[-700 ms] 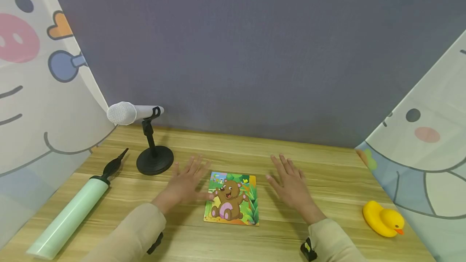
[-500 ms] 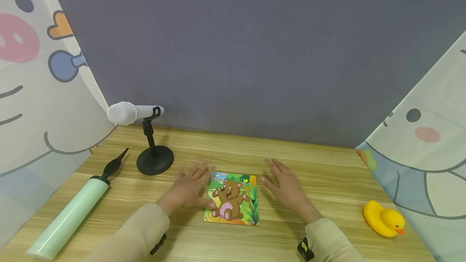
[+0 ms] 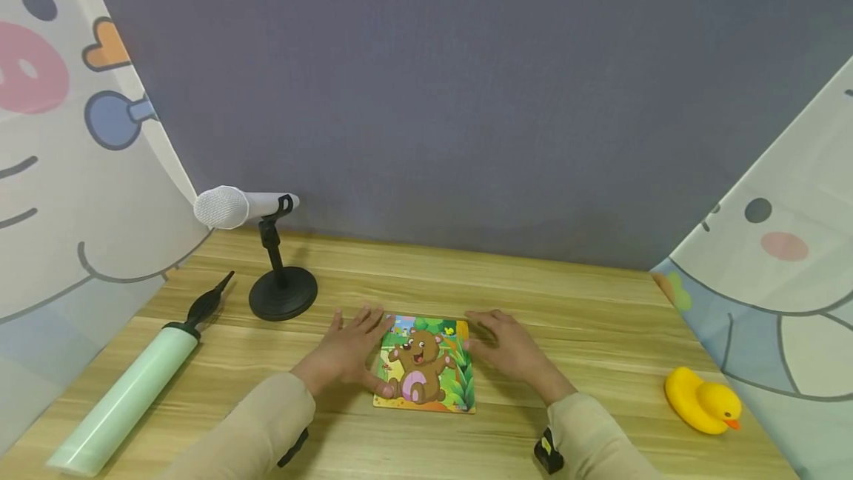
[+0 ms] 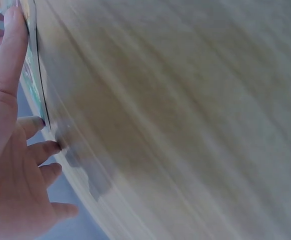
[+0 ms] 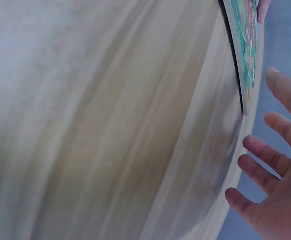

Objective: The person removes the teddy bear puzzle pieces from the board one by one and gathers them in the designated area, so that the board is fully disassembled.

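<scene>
A square picture puzzle [image 3: 421,365] with a brown bear on it lies flat on the wooden table. Along its left edge is my left hand [image 3: 346,354], fingers spread, with the thumb over the lower left corner and the index fingertip at the upper left one. My right hand [image 3: 512,350] is by the right edge, its fingers extended and its thumb overlapping the border in the head view. In the right wrist view a strip of the puzzle [image 5: 246,45] shows beyond the thumb of the right hand [image 5: 280,165]. Fingertips of the left hand [image 4: 20,160] reach the puzzle's edge in the left wrist view.
A white microphone [image 3: 243,206] stands on a black stand [image 3: 283,293] at the back left. Nearer on that side lies a pale green hand pump [image 3: 126,398] with a black nozzle. A yellow rubber duck [image 3: 702,400] sits at the right. A grey panel [image 3: 426,95] closes off the back.
Both hands have moved inward to the puzzle's sides, the left hand shifting right and the right hand shifting left. The puzzle has stayed in place.
</scene>
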### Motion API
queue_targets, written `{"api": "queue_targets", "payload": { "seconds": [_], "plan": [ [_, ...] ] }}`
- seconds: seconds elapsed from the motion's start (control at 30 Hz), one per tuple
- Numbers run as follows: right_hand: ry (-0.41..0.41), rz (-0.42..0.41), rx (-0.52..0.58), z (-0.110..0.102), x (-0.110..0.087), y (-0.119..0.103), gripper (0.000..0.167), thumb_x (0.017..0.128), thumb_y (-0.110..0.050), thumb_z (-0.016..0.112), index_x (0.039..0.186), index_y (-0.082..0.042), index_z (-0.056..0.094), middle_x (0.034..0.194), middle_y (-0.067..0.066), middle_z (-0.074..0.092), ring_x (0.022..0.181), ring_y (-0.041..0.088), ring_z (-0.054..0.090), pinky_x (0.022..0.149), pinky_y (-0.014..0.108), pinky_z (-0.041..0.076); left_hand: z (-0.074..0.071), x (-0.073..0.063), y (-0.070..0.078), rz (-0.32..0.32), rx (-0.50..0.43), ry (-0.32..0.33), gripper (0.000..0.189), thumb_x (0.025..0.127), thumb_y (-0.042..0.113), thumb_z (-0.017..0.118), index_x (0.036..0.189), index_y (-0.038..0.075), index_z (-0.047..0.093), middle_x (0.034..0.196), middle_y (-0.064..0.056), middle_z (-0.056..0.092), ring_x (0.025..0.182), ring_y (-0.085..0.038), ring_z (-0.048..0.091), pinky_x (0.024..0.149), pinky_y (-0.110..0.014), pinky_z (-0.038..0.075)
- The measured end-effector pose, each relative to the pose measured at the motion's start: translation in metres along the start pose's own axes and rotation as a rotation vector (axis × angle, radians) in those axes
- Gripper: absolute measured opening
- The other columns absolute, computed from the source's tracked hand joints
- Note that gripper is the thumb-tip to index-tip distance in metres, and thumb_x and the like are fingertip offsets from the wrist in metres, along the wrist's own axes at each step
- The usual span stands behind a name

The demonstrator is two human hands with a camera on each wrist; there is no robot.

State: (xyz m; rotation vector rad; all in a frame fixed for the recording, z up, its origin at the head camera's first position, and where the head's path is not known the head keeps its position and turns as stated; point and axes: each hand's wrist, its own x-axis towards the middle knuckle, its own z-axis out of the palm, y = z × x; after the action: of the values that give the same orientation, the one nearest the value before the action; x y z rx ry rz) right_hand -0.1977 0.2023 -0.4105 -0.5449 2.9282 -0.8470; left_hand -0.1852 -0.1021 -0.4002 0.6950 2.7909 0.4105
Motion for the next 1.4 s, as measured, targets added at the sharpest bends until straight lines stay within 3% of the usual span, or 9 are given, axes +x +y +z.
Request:
{"api": "queue_targets", "payload": {
  "seconds": [0.43,1.0,1.4],
  "plan": [
    [-0.108,0.012,-0.036,-0.002,0.008,-0.013,0.051,0.092,-0.028,0.078,0.139,-0.013,0.063,0.136,0.013,0.058,0.13,0.042,0.051,0.106,0.062,0.041,-0.006,0.0,0.005,-0.018,-0.01,-0.03,0.126,0.061,0.056,0.091,0.158,0.002,0.032,0.163,-0.025,0.025,0.152,-0.043,0.019,0.116,-0.072,0.008],
    [-0.104,0.065,-0.038,-0.001,0.017,-0.018,0.043,0.081,-0.02,0.087,0.12,-0.013,0.07,0.123,0.008,0.062,0.122,0.039,0.056,0.105,0.056,0.045,-0.003,0.001,0.006,-0.027,-0.005,-0.015,0.125,0.058,0.052,0.092,0.158,0.003,0.033,0.163,-0.025,0.027,0.15,-0.042,0.026,0.115,-0.072,0.016],
    [-0.058,0.044,-0.03,0.0,0.019,-0.017,0.04,0.077,-0.018,0.09,0.111,-0.011,0.069,0.111,0.003,0.063,0.118,0.035,0.059,0.105,0.054,0.045,-0.003,0.003,0.009,-0.041,0.059,-0.03,0.126,0.058,0.053,0.092,0.158,0.005,0.032,0.162,-0.024,0.028,0.149,-0.039,0.029,0.116,-0.069,0.02]
  ]
}}
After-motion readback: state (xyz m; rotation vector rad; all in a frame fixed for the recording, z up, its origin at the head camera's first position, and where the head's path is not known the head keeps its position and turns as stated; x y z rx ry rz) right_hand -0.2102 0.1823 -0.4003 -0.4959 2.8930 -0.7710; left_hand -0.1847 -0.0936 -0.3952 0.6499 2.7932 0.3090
